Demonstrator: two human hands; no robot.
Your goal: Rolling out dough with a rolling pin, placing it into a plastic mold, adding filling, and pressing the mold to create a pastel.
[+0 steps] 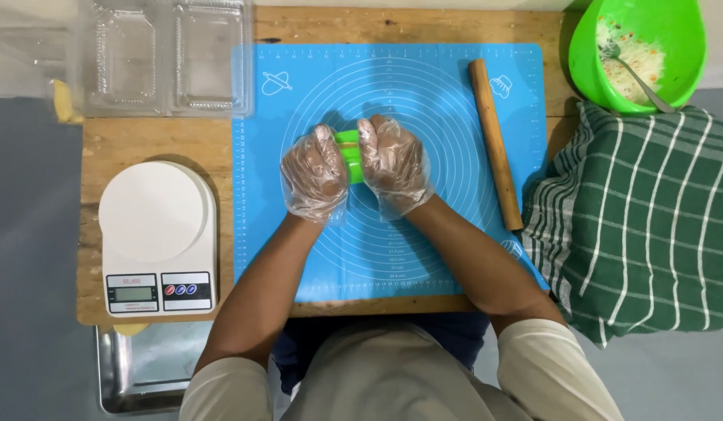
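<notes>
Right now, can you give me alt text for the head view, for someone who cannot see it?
Two hands in clear plastic gloves, left hand and right hand, press a small bright green object between them over a blue silicone baking mat. A wooden rolling pin lies on the mat's right side, a white kitchen scale sits left, and a green bowl of filling sits top right.

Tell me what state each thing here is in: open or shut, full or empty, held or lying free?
Green piece: pressed between both gloved hands.
Left hand: closed on it.
Right hand: closed on it.
Rolling pin: lying free on the blue mat.
Green bowl: partly filled, spoon inside.
Clear containers: open, empty.
Scale: nothing on it.
Checked cloth: draped over something hidden.
</notes>
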